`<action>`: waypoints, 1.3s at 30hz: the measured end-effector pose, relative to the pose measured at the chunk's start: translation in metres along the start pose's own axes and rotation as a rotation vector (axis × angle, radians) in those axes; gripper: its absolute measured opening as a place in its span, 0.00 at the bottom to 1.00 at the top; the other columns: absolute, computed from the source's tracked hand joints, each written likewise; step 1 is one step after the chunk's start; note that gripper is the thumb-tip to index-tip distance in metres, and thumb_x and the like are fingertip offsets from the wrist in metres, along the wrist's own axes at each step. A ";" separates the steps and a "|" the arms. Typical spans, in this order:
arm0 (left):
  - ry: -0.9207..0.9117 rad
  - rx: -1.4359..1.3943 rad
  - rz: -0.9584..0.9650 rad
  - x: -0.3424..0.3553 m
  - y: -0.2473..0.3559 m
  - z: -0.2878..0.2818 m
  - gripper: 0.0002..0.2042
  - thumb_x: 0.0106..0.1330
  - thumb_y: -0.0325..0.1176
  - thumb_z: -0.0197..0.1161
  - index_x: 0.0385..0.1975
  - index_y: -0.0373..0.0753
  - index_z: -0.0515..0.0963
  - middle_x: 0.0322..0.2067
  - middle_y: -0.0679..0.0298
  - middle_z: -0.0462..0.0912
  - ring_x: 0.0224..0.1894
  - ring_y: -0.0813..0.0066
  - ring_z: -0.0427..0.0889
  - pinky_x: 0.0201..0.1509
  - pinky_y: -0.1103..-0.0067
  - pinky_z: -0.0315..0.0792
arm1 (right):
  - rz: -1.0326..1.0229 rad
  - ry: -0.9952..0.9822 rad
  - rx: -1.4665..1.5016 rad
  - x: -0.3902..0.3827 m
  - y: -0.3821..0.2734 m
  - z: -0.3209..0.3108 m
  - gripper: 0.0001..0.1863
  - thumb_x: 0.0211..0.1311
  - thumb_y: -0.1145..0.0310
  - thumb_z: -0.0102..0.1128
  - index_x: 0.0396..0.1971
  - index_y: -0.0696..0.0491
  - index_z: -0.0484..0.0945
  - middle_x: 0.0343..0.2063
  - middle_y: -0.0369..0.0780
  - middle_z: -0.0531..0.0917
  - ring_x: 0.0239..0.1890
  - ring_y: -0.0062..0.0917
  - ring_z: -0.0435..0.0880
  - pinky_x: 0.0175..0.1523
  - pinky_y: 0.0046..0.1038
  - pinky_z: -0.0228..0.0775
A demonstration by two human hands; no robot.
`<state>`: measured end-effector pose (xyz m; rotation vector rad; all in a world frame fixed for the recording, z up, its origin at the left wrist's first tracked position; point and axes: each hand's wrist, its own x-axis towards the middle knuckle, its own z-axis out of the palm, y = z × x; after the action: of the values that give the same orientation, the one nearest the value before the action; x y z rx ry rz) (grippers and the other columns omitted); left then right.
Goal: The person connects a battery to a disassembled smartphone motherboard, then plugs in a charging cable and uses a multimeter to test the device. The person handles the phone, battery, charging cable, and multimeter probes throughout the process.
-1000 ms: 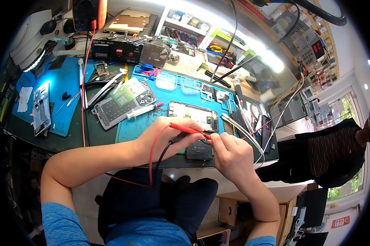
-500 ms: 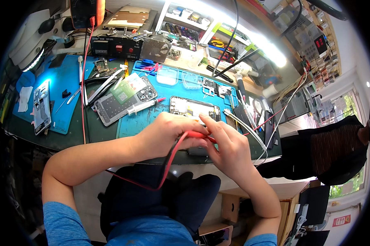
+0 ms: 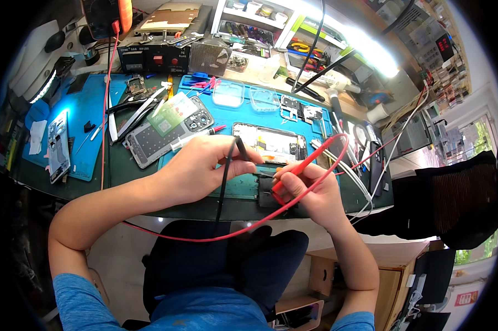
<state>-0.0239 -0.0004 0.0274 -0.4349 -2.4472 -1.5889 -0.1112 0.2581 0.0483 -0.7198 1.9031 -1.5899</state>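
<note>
My left hand (image 3: 196, 168) is closed round a black test probe (image 3: 241, 148), its cable hanging down past the fingers. In my right hand (image 3: 318, 196) a red test probe (image 3: 310, 157) lies slanted, and its red cable loops down across to the left. Just beyond both hands rests an opened phone (image 3: 271, 140) on the blue mat (image 3: 174, 165). A flat black part (image 3: 266, 193) lies below the phone, partly covered by my right hand. To the left are a grey phone back frame (image 3: 149, 144) and a syringe (image 3: 184, 142). The probe tips are hard to make out.
An orange-edged meter (image 3: 102, 19) with a red lead stands at the upper left. A second phone body (image 3: 58, 146) lies under a lamp. Clear plastic boxes (image 3: 228, 92), white cables (image 3: 345, 168) and tools lie around the mat. A person in dark clothes (image 3: 448, 204) is at the right.
My hands have moved apart from each other. The two probes, held close together before, are now separated, black in the left hand and red in the right. The view has shifted slightly.
</note>
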 end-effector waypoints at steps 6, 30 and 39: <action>-0.022 -0.226 -0.246 -0.001 -0.012 0.003 0.08 0.78 0.26 0.64 0.51 0.31 0.83 0.44 0.60 0.89 0.47 0.76 0.89 0.52 0.78 0.83 | -0.182 0.213 -0.194 0.006 0.026 0.009 0.07 0.71 0.71 0.70 0.37 0.61 0.87 0.28 0.39 0.90 0.27 0.14 0.86 0.33 0.19 0.76; -0.049 -0.164 -0.215 -0.011 -0.013 0.006 0.10 0.74 0.24 0.67 0.52 0.33 0.86 0.47 0.59 0.90 0.48 0.74 0.89 0.54 0.77 0.83 | -0.471 0.273 -0.366 0.012 0.051 0.017 0.02 0.66 0.77 0.71 0.35 0.58 0.88 0.27 0.37 0.88 0.22 0.15 0.80 0.26 0.20 0.69; -0.057 -0.152 -0.176 -0.012 -0.019 0.008 0.10 0.75 0.23 0.66 0.52 0.32 0.85 0.47 0.59 0.90 0.49 0.74 0.89 0.54 0.78 0.83 | -0.492 0.271 -0.430 0.012 0.050 0.018 0.02 0.65 0.75 0.72 0.34 0.58 0.88 0.28 0.37 0.89 0.22 0.16 0.81 0.25 0.21 0.70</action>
<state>-0.0194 -0.0017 0.0043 -0.2987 -2.4757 -1.8670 -0.1091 0.2450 -0.0040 -1.2900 2.4444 -1.6318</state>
